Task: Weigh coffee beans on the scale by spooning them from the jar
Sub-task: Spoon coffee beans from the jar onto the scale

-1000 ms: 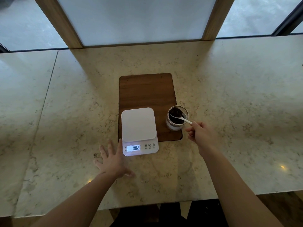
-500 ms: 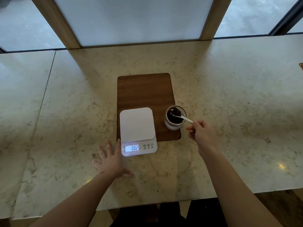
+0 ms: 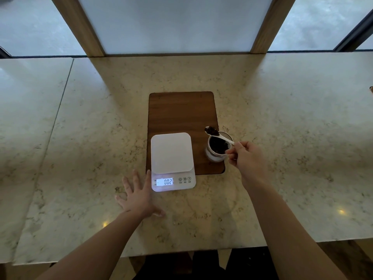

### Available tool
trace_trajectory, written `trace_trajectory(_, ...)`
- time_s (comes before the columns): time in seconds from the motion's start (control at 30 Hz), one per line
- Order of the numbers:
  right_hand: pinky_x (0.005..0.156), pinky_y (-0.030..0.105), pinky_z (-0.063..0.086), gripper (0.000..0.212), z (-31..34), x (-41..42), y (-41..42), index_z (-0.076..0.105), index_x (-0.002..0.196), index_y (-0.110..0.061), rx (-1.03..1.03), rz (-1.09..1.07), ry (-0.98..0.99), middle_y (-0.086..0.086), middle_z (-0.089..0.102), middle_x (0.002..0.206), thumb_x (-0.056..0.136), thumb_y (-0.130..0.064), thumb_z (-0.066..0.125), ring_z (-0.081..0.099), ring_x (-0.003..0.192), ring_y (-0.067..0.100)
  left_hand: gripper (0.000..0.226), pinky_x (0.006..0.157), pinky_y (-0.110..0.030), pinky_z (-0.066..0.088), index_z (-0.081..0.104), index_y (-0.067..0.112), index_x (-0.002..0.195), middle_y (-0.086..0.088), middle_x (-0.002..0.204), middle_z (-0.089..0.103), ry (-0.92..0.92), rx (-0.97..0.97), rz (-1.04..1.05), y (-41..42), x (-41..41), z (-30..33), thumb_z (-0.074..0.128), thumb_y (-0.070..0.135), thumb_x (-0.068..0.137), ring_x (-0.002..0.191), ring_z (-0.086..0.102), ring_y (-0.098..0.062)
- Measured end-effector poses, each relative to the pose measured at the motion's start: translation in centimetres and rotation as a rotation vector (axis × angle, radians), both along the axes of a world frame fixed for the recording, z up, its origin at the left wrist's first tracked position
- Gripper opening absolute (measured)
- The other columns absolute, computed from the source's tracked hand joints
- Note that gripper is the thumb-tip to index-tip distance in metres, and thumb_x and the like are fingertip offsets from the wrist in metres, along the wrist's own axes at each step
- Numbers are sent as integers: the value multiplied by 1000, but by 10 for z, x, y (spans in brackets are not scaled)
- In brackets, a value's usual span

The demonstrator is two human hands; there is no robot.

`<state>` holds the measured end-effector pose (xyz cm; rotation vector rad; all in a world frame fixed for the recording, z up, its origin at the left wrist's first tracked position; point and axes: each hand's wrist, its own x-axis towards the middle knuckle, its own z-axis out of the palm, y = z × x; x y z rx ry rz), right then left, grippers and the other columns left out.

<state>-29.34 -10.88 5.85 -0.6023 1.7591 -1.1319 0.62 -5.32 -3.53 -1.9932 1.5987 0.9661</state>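
A white digital scale (image 3: 171, 153) sits on the near left part of a dark wooden board (image 3: 181, 112), its lit display reading 002 and its platform bare. To its right stands a glass jar (image 3: 217, 151) of dark coffee beans. My right hand (image 3: 246, 158) pinches the handle of a white spoon (image 3: 219, 136). The spoon's bowl, heaped with beans, is lifted above the jar's far left rim. My left hand (image 3: 137, 196) lies flat on the counter, fingers spread, just left of the scale's front corner.
The board rests on a pale marble counter (image 3: 292, 138) with a seam (image 3: 60, 106) at the left. Wooden window posts (image 3: 80, 27) rise behind the counter's far edge. The near counter edge runs just under my forearms.
The spoon has come up out of the jar with a load of beans and shifted left over the rim. My left hand and the scale reading are unchanged.
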Motion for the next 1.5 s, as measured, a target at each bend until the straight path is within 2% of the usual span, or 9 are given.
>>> trace_trajectory(0.2,51,21,53,18,-3,25,-6,61,96,-11,17,41,11,0,71,65,104,-18,47,61,51,5,165,107,-80,-2,-48,49,131,-3,149,-52,1,-17,2,0,1,-1,87,75,40,134,-48,-39)
trace_trajectory(0.37,53,20,54,20,-10,44,-6,62,94,-14,35,93,32,-6,72,62,105,-19,46,62,52,3,165,106,-80,-4,-43,47,137,-4,151,-50,14,-21,5,0,0,-1,89,72,42,134,-49,-40)
trace_trajectory(0.5,56,20,55,22,-20,65,0,64,95,-13,41,148,31,-4,73,67,104,-22,46,62,55,4,165,106,-81,-7,-44,47,137,-3,150,-51,20,-14,22,1,1,-3,90,70,43,133,-50,-40)
trace_trajectory(0.7,53,19,54,19,-39,87,6,62,96,-11,100,187,28,-2,72,64,105,-20,47,60,52,5,163,107,-80,-10,-42,46,139,-3,149,-53,27,-14,25,2,2,-4,91,67,46,132,-52,-38)
trace_trajectory(0.97,58,21,55,19,-60,100,3,59,89,-17,172,193,102,0,70,68,104,-22,48,60,58,10,162,109,-80,-7,-39,44,143,-3,149,-53,31,-10,24,2,2,-5,91,66,47,133,-50,-39)
trace_trajectory(1.13,63,25,56,19,-61,102,2,58,90,-17,158,195,124,3,70,73,104,-21,46,60,62,13,163,107,-79,-9,-41,46,139,-2,147,-56,26,-11,25,1,1,-4,90,68,45,132,-52,-38)
trace_trajectory(1.3,62,24,54,19,-62,102,2,57,89,-17,132,203,150,3,70,73,104,-20,46,61,63,12,162,108,-79,-9,-41,46,139,-2,147,-56,24,-7,28,1,1,-3,90,68,46,132,-51,-38)
trace_trajectory(1.4,58,19,52,20,-63,101,3,57,87,-19,87,206,190,-3,70,67,104,-19,47,61,56,4,163,107,-79,-9,-40,46,141,-2,147,-55,29,-4,25,1,1,-2,91,67,46,132,-51,-38)
trace_trajectory(1.5,55,14,51,21,-62,100,6,56,85,-21,24,230,248,-5,71,70,104,-17,46,63,57,2,164,107,-79,-8,-41,46,140,-2,148,-54,34,-4,24,1,1,0,90,68,45,133,-50,-38)
